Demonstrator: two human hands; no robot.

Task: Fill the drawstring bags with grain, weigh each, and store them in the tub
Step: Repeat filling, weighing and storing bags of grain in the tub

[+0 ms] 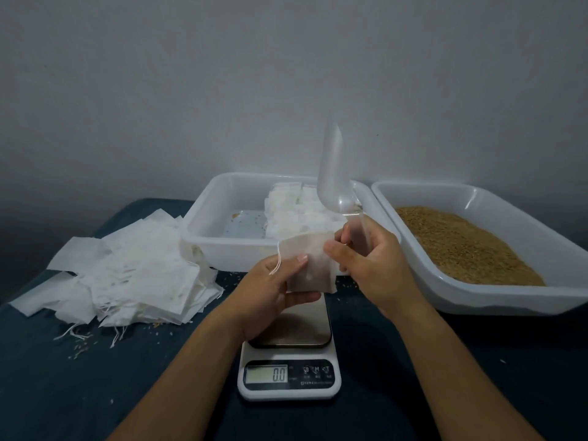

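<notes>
Both hands hold one small white drawstring bag point(313, 265) above the scale point(289, 375), whose display reads 0.0. My left hand point(273, 291) grips the bag's left side and bottom, and its string hangs over the fingers. My right hand point(366, 259) pinches the bag's right edge with the thumb and also holds a clear plastic scoop point(332, 173) by the handle, with the scoop pointing up. The white storage tub point(203, 230) behind holds several filled bags point(302, 211) on its right side. The grain point(467, 246) lies in a white tray point(541, 300) at the right.
A loose pile of flat white bags point(127, 275) covers the table's left part, with strings trailing toward me. Scattered grains dot the dark blue tablecloth point(63, 377). A plain wall stands behind the tubs.
</notes>
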